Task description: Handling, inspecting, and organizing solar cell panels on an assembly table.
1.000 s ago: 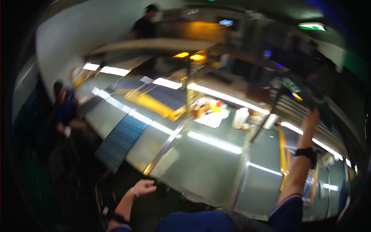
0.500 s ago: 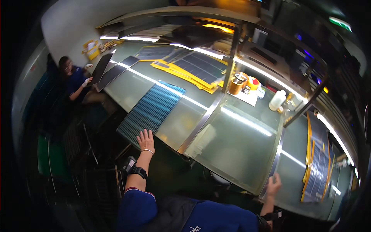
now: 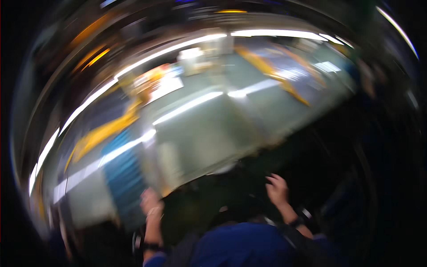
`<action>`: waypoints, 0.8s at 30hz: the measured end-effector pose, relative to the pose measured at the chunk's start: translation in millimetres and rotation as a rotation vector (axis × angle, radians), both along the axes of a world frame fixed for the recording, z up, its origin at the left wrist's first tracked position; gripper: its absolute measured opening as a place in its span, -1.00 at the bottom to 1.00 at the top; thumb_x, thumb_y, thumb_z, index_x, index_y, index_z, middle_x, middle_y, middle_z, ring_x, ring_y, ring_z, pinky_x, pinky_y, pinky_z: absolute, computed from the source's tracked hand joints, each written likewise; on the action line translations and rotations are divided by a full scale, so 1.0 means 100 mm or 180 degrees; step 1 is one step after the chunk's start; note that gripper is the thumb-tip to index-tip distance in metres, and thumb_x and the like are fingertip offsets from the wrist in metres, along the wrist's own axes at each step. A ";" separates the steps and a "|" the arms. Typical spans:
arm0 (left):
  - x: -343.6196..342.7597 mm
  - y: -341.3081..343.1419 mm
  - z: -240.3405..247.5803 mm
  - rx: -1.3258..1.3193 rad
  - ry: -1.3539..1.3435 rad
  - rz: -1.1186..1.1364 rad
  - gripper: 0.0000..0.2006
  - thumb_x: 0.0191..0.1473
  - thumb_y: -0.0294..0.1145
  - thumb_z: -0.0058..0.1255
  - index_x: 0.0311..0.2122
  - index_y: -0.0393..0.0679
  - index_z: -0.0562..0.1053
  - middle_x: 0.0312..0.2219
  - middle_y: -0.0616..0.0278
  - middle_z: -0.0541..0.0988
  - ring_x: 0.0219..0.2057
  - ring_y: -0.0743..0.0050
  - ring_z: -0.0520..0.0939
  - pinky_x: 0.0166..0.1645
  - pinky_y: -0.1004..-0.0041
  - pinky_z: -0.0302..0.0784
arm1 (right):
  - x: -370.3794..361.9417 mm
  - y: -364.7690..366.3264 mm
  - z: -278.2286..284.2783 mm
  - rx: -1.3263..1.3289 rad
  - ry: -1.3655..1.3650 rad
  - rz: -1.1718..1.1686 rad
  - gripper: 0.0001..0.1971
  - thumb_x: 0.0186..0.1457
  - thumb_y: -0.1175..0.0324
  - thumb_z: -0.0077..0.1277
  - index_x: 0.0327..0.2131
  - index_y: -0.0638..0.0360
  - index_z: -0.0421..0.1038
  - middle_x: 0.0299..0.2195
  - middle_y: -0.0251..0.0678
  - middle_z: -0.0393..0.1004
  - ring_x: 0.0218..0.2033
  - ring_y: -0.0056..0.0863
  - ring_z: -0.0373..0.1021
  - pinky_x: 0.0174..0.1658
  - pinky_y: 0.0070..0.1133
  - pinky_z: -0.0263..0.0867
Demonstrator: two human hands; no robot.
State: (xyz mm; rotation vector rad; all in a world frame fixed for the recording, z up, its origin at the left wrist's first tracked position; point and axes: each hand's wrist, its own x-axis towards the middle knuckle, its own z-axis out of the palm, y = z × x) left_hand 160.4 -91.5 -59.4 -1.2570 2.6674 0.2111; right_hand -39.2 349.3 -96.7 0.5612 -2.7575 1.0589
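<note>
My left hand (image 3: 152,202) is at the right edge of the blue striped panel (image 3: 124,178), close to the table's front edge. Blur hides whether its fingers grip the panel or only touch it. My right hand (image 3: 277,189) hangs in front of the table, over the dark floor. Its fingers are loosely bent and apart, with nothing seen in them. The panel lies on the pale green tabletop (image 3: 204,138), its near end by my left hand. The whole picture is smeared by motion.
Dark panels with yellow edging (image 3: 104,131) lie at the left of the table, and a similar stack (image 3: 289,66) at the right. At the back are a white bottle (image 3: 190,58) and orange containers (image 3: 151,78). Metal strips divide the tabletop.
The view has swung to the right. The blue panel has shifted right along the table, with my left hand at its edge. My right hand has left the table edge.
</note>
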 end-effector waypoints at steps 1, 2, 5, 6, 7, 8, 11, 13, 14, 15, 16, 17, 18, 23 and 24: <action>-0.04 0.01 0.07 0.0066 -0.0001 -0.0009 -0.58 -0.13 -0.50 -0.01 -0.07 -0.13 0.29 -0.12 0.07 0.41 -0.11 -0.01 0.46 -0.05 0.14 0.44 | 0.08 0.06 0.01 0.0034 0.0201 0.0095 -0.70 -0.14 0.45 0.08 -0.22 0.11 0.48 -0.10 -0.11 0.39 -0.08 -0.17 0.33 -0.03 -0.39 0.28; -0.17 0.00 0.12 0.0166 -0.0167 -0.0059 -0.57 -0.11 -0.42 0.04 -0.05 -0.13 0.31 -0.09 0.12 0.42 -0.10 0.02 0.47 -0.04 0.17 0.43 | 0.18 0.11 0.01 -0.0167 0.0049 -0.0114 -0.70 -0.13 0.44 0.08 -0.22 0.11 0.48 -0.10 -0.10 0.39 -0.07 -0.16 0.32 -0.02 -0.39 0.28; -0.58 0.06 0.00 0.0578 0.1039 -0.1409 -0.47 -0.09 -0.28 0.10 0.04 -0.15 0.29 -0.03 0.13 0.41 -0.05 0.08 0.46 0.01 0.22 0.40 | 0.36 0.30 0.00 -0.0412 -0.0749 -0.0865 -0.72 0.00 0.44 -0.01 -0.15 0.09 0.44 -0.04 -0.18 0.34 -0.03 -0.20 0.30 0.02 -0.42 0.27; -0.78 0.08 -0.08 0.0464 0.1154 -0.1627 -0.46 -0.08 -0.26 0.10 0.04 -0.17 0.29 -0.04 0.10 0.42 -0.05 0.09 0.46 0.00 0.23 0.40 | 0.42 0.42 0.02 -0.0612 -0.0639 -0.0997 -0.72 0.01 0.46 -0.02 -0.14 0.09 0.43 -0.04 -0.18 0.35 -0.04 -0.21 0.31 0.02 -0.43 0.27; -1.03 0.00 -0.25 0.0508 0.1153 -0.1884 -0.46 -0.08 -0.26 0.10 0.04 -0.17 0.29 -0.04 0.10 0.42 -0.05 0.09 0.46 0.00 0.23 0.40 | 0.47 0.47 0.01 -0.0665 -0.0879 -0.1187 -0.71 0.01 0.47 -0.03 -0.13 0.10 0.42 -0.05 -0.18 0.35 -0.05 -0.22 0.33 0.02 -0.44 0.27; -1.24 -0.16 -0.45 0.0408 0.1244 -0.1913 -0.45 -0.07 -0.23 0.11 0.04 -0.22 0.29 -0.06 0.06 0.43 -0.06 0.11 0.47 -0.01 0.24 0.41 | 0.52 0.51 0.00 -0.0732 -0.0712 -0.1255 -0.72 0.01 0.47 -0.03 -0.14 0.11 0.43 -0.08 -0.18 0.38 -0.07 -0.23 0.34 0.01 -0.44 0.28; -1.81 -0.41 -0.92 0.0325 0.1420 -0.2291 -0.42 -0.05 -0.19 0.12 0.04 -0.28 0.29 -0.09 0.00 0.46 -0.07 0.15 0.48 -0.03 0.26 0.43 | 0.81 0.90 -0.01 -0.0895 -0.0625 -0.1721 -0.74 0.00 0.47 -0.03 -0.18 0.14 0.45 -0.21 -0.17 0.46 -0.13 -0.24 0.39 -0.04 -0.45 0.31; -2.20 -0.27 -1.06 0.0473 0.1771 -0.2776 -0.40 -0.03 -0.16 0.13 0.04 -0.33 0.28 -0.11 -0.04 0.48 -0.08 0.17 0.49 -0.05 0.28 0.44 | 1.07 1.25 -0.03 -0.1241 -0.0627 -0.2179 -0.73 -0.01 0.46 -0.02 -0.17 0.17 0.45 -0.22 -0.17 0.49 -0.21 -0.32 0.45 -0.14 -0.48 0.37; -2.39 -0.05 -1.06 0.0627 0.1971 -0.3024 -0.39 -0.02 -0.14 0.13 0.04 -0.35 0.28 -0.13 -0.06 0.49 -0.08 0.18 0.49 -0.05 0.29 0.44 | 1.16 1.46 -0.04 -0.1346 -0.0380 -0.2300 -0.74 0.00 0.45 -0.02 -0.18 0.18 0.46 -0.23 -0.17 0.50 -0.24 -0.36 0.47 -0.17 -0.51 0.38; -2.57 0.24 -1.01 0.0399 0.1393 -0.3015 -0.36 -0.07 -0.17 0.12 0.10 -0.27 0.24 -0.03 -0.05 0.41 -0.01 0.10 0.42 0.05 0.26 0.33 | 1.22 1.66 -0.06 -0.1486 -0.0247 -0.2471 -0.75 0.01 0.44 -0.02 -0.18 0.19 0.46 -0.24 -0.17 0.51 -0.27 -0.40 0.48 -0.21 -0.53 0.39; -2.77 0.59 -0.91 0.0126 0.0973 -0.3126 -0.31 -0.12 -0.21 0.11 0.15 -0.18 0.20 0.06 -0.04 0.33 0.07 0.02 0.35 0.15 0.23 0.22 | 1.30 1.92 -0.07 -0.1458 -0.0147 -0.2629 -0.76 0.02 0.43 -0.02 -0.19 0.21 0.46 -0.27 -0.17 0.52 -0.29 -0.42 0.49 -0.23 -0.55 0.39; -2.84 1.00 -0.84 0.0426 0.1072 -0.3388 -0.34 -0.12 -0.31 0.09 0.11 -0.36 0.19 0.03 -0.18 0.32 0.08 -0.07 0.30 0.18 0.23 0.17 | 1.36 2.22 -0.09 -0.1501 -0.0018 -0.2724 -0.76 0.03 0.42 -0.02 -0.20 0.22 0.47 -0.30 -0.17 0.54 -0.30 -0.44 0.50 -0.24 -0.57 0.39; -2.88 1.40 -0.76 0.0685 0.1029 -0.3496 -0.35 -0.12 -0.31 0.10 0.10 -0.33 0.21 0.02 -0.16 0.32 0.08 -0.07 0.30 0.18 0.22 0.17 | 1.39 2.55 -0.11 -0.1390 -0.0157 -0.3156 -0.77 0.03 0.40 -0.01 -0.21 0.24 0.47 -0.33 -0.17 0.55 -0.31 -0.44 0.50 -0.24 -0.58 0.39; -2.65 2.90 -0.60 0.1393 0.0296 -0.3867 -0.46 -0.10 -0.27 0.15 0.02 -0.25 0.33 -0.19 -0.06 0.49 -0.14 0.01 0.51 -0.03 0.23 0.40 | 1.12 4.62 -0.45 -0.1122 0.0116 -0.4678 -0.76 0.02 0.43 -0.03 -0.21 0.29 0.46 -0.35 -0.12 0.55 -0.29 -0.32 0.50 -0.19 -0.52 0.38; -2.58 3.05 -0.62 0.1395 0.0244 -0.3854 -0.47 -0.13 -0.28 0.18 -0.01 -0.21 0.37 -0.26 -0.03 0.51 -0.24 0.08 0.56 -0.14 0.28 0.47 | 1.01 5.01 -0.55 -0.0907 -0.0017 -0.4778 -0.73 0.02 0.43 -0.04 -0.17 0.28 0.44 -0.30 -0.09 0.52 -0.22 -0.27 0.46 -0.14 -0.48 0.36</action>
